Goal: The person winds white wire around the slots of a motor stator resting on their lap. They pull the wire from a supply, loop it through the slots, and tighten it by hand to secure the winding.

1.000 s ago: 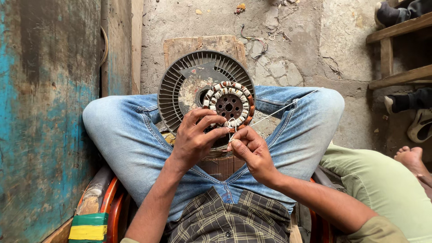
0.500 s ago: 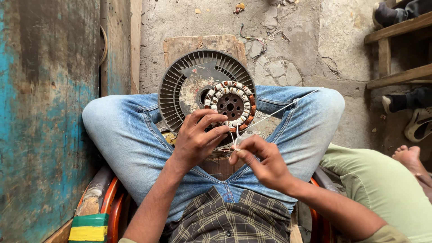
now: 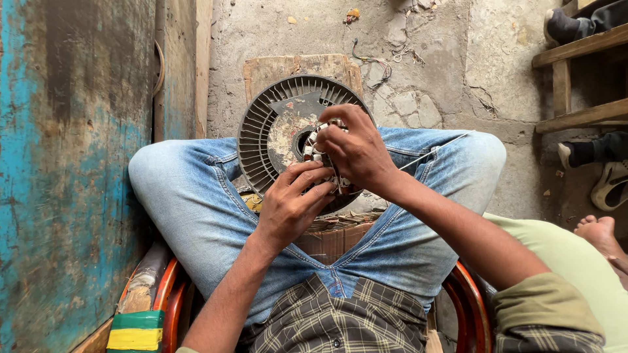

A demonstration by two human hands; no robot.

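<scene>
Cracked concrete floor (image 3: 445, 72), blue wall (image 3: 72, 163).

The stator (image 3: 322, 151) sits on the fan disc (image 3: 268, 140) between the knees, right hand (image 3: 356, 153) over it, left hand (image 3: 291, 206) below, wall (image 3: 65, 163) at left.

My lap (image 3: 196, 196) carried the work: I sat with my jeans-clad knees spread wide on a red-rimmed chair (image 3: 171, 294). A round grey fan motor housing (image 3: 261, 131) with radial fins stood tilted on edge between my thighs, its lower edge resting on a piece of brown cardboard (image 3: 327, 243) in the gap of my lap. Beyond my knees lay the cracked concrete floor (image 3: 432, 59), bearing a flat wooden block (image 3: 288, 67) behind the housing, some bits of wire (image 3: 373, 62) and small scraps near its far edge.
</scene>
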